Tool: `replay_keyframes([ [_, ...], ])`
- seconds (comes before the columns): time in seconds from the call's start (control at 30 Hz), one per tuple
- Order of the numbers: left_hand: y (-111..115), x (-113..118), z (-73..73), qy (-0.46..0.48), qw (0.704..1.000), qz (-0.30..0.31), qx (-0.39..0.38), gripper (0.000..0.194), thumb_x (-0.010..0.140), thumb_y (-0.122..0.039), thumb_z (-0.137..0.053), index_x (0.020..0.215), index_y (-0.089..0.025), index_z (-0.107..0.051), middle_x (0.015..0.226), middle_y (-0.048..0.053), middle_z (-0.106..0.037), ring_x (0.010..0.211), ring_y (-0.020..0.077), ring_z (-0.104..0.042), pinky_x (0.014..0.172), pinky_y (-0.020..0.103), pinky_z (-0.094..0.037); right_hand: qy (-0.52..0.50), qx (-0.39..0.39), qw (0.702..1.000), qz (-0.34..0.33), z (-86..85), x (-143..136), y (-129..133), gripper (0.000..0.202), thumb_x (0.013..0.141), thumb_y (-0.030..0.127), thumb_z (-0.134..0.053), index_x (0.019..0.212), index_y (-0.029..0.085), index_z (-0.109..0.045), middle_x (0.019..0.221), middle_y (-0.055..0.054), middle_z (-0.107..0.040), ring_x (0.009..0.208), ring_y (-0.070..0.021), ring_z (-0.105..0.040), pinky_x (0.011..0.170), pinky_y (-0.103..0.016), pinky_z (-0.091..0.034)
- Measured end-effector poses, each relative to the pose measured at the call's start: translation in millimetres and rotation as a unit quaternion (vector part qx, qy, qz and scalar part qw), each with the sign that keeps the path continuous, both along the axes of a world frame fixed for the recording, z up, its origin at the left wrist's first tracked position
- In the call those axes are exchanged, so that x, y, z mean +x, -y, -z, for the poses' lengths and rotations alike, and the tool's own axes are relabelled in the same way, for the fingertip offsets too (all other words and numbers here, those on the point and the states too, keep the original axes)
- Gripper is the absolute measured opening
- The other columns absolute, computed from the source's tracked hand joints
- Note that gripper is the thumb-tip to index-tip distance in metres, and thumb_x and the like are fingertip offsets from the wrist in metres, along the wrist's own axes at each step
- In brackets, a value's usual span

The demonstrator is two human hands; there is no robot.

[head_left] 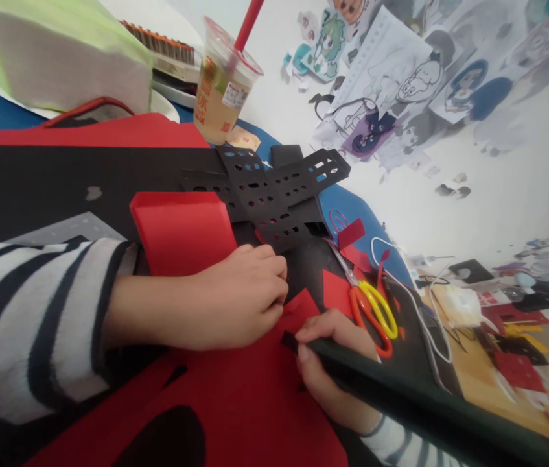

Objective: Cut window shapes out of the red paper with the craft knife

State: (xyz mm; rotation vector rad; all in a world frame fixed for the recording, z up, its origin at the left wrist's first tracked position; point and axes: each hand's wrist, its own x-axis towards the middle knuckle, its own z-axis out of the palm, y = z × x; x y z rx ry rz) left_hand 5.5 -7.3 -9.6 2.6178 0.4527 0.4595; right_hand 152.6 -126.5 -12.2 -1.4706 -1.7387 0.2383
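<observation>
My left hand (242, 295) is closed with its fingers curled under, resting at the edge of the red paper box (184, 224). What its fingertips hold, if anything, is hidden. My right hand (335, 373) pinches, between thumb and fingers, one end of a long dark strip (400, 395) that runs towards the lower right, blurred near the camera. A large red sheet (264, 389) with a dark oval area lies below both hands. Small red paper pieces (303, 305) lie between the hands. Beyond them sits a black cut-out card (259, 194) with many small holes.
Scissors (376, 318) with orange and yellow handles lie right of my hands. A white cable (420, 311) runs along the table's right side. A drink cup (225, 84) with a red straw stands at the back. Drawings (415, 71) cover the wall.
</observation>
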Motion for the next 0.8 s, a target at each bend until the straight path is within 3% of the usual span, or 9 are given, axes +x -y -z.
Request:
replay_keyframes([
  [0.13, 0.0, -0.2, 0.1, 0.011, 1.0, 0.0, 0.002, 0.024, 0.084, -0.016, -0.048, 0.062, -0.018, -0.058, 0.082, 0.003, -0.056, 0.078, 0.0189, -0.047, 0.072, 0.033, -0.033, 0.01, 0.001, 1.0, 0.011, 2.0, 0.4, 0.6, 0.017, 0.065, 0.008, -0.051, 0.073, 0.023, -0.057, 0.063, 0.002, -0.067, 0.049, -0.0126, -0.061, 0.047, -0.022, -0.048],
  [0.4, 0.0, 0.4, -0.9, -0.007, 1.0, -0.002, 0.0, 0.024, 0.085, -0.017, -0.047, 0.065, -0.017, -0.06, 0.085, 0.005, -0.057, 0.081, 0.0203, -0.047, 0.074, 0.036, -0.035, 0.095, 0.02, 0.995, -0.015, -12.5, -6.2, -5.0, 0.019, 0.065, 0.005, -0.049, 0.067, 0.023, -0.055, 0.054, 0.003, -0.066, 0.047, -0.0117, -0.064, 0.05, -0.02, -0.051],
  [0.6, -0.6, -0.2, -0.9, -0.017, 1.0, 0.002, 0.002, 0.024, 0.087, -0.018, -0.045, 0.067, -0.017, -0.059, 0.086, 0.005, -0.056, 0.083, 0.0211, -0.047, 0.076, 0.038, -0.035, 0.028, 0.014, 1.0, 0.003, -3.5, -1.3, -0.8, 0.015, 0.067, 0.009, -0.05, 0.071, 0.023, -0.056, 0.06, 0.002, -0.066, 0.045, -0.0114, -0.06, 0.045, -0.021, -0.047],
  [0.8, 0.2, 0.0, -1.0, -0.013, 1.0, -0.001, 0.002, 0.025, 0.086, -0.017, -0.045, 0.066, -0.017, -0.059, 0.087, 0.005, -0.056, 0.081, 0.0202, -0.047, 0.074, 0.036, -0.035, 0.037, 0.024, 0.999, -0.002, -3.8, -1.8, -1.7, 0.018, 0.066, 0.007, -0.05, 0.07, 0.023, -0.056, 0.059, 0.003, -0.066, 0.049, -0.0114, -0.062, 0.048, -0.021, -0.048],
])
